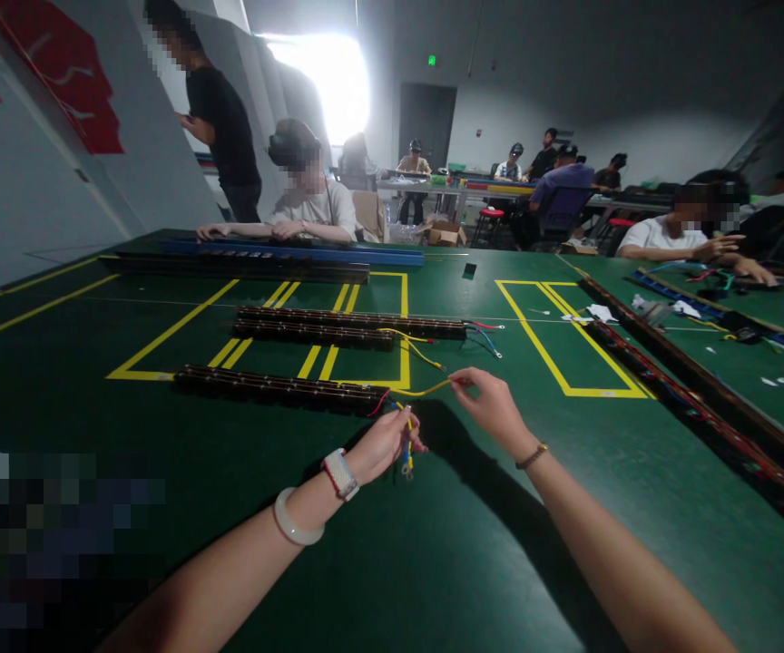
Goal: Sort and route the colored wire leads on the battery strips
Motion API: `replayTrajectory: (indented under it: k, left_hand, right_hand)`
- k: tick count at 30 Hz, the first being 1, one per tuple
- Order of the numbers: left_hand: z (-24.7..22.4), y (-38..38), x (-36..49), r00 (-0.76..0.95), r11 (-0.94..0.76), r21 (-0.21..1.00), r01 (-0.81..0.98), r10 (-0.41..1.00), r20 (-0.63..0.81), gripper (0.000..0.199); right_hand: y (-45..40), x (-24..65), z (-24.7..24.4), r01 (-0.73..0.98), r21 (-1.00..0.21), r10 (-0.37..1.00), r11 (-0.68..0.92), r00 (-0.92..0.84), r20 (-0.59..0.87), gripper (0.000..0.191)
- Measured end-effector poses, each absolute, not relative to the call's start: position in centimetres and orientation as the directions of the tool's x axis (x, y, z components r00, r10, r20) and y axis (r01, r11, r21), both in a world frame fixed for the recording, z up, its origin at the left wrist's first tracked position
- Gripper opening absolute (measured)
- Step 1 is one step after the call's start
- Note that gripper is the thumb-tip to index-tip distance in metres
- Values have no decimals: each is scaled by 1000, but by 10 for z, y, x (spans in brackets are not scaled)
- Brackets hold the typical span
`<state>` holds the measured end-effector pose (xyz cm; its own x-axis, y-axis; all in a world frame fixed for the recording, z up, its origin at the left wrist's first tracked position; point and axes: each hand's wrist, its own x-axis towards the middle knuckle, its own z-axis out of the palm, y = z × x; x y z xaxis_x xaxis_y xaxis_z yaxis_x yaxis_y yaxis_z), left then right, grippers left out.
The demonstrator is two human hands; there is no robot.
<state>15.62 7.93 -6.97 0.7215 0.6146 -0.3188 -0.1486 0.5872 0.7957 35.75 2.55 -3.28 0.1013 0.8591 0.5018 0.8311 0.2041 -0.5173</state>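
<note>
My left hand (388, 440) is closed on a small bundle of blue and yellow wires (406, 461), whose ring terminals hang below the fingers. Pinched between the fingertips of my right hand (491, 404) is the end of a yellow wire (426, 392). This wire runs to the right end of the nearest black strip (276, 388), where a red wire also curves out. Two more black strips (351, 325) lie side by side farther back, with yellow, red and blue wires reaching out at their right ends.
Long black strips with red wiring (678, 399) lie along the right of the green table (338, 562). A blue rail (392, 258) lies at the back edge, near a seated person (317, 199). White scraps (600, 314) lie at the right. Another person sits at the right.
</note>
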Motion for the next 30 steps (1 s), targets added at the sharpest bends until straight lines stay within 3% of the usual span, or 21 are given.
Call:
replayTrajectory:
  k: [3, 9, 11, 17, 22, 27, 30]
  left_hand:
    - [-70, 79, 155, 742, 572, 810, -131, 598, -302, 21]
    - [-77, 83, 152, 781, 592, 788, -165, 567, -262, 19]
    - [-79, 85, 152, 810, 618, 765, -183, 535, -239, 20]
    - [-81, 86, 154, 827, 662, 715, -223, 517, -221, 22]
    - [-83, 85, 157, 802, 669, 692, -271, 555, -222, 16]
    - [-77, 85, 158, 747, 686, 674, -272, 593, -301, 10]
    - [-74, 85, 156, 760, 743, 614, -266, 554, -340, 15]
  right_hand:
    - [35, 371, -59, 827, -555, 896, 91, 175, 407, 13]
    - [39, 372, -82, 981, -179, 928, 76, -3, 374, 14]
    - [38, 371, -80, 989, -108, 908, 97, -44, 417, 15]
    - [27, 355, -67, 941, -9, 755, 338, -265, 599, 20]
    - [18, 338, -62, 782, 137, 660, 608, -594, 459, 23]
    - [16, 331, -59, 763, 167, 678, 625, -636, 369, 21]
    - [19, 330, -61, 757, 126, 655, 642, -626, 423, 20]
